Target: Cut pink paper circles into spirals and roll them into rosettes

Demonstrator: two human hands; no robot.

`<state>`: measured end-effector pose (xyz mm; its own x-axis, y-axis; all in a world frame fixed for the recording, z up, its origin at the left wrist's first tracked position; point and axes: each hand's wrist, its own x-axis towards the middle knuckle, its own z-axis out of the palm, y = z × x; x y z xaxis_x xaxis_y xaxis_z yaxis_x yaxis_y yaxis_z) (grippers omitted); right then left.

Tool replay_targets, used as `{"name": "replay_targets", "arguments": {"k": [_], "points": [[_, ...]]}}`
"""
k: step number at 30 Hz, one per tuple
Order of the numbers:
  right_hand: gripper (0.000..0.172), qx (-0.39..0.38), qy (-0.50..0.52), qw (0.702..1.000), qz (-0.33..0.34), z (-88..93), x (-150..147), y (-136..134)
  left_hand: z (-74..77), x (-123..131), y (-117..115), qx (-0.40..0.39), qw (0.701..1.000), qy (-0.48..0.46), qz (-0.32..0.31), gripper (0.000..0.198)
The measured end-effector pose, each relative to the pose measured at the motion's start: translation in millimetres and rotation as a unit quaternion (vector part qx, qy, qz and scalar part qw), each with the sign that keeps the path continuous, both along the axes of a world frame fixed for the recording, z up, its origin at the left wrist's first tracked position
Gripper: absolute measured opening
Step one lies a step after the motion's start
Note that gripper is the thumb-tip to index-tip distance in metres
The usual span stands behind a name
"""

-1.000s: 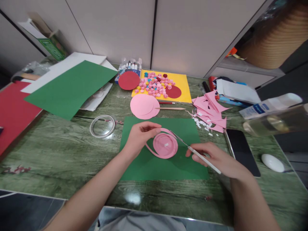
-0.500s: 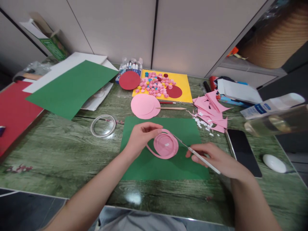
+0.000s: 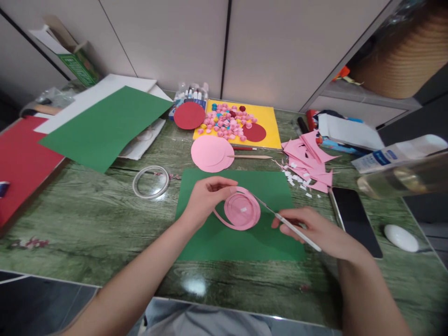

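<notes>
Pointing forward-left, white-handled tool (image 3: 297, 232) slants to pink spiral's (image 3: 235, 213) rim.

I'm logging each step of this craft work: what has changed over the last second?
Nothing was visibly taken up or let go; only the camera view shifted slightly. The left hand still pinches the pink paper spiral, the right hand still holds the white-handled tool, and the green sheet stays underneath.

No text legible; lettering on green box (image 3: 80, 68), white tube (image 3: 399, 151) too blurred.
</notes>
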<state>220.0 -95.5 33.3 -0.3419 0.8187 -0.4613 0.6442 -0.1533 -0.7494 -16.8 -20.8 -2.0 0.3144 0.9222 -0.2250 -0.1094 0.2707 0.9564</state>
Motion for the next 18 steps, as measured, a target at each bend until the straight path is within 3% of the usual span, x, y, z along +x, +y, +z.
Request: {"name": "replay_targets", "arguments": {"k": [18], "points": [[0.034,-0.017,0.001,1.000,-0.007,-3.7,5.0,-0.5,0.7,-0.4,-0.4,0.016,1.000,0.018,0.005,0.019]]}}
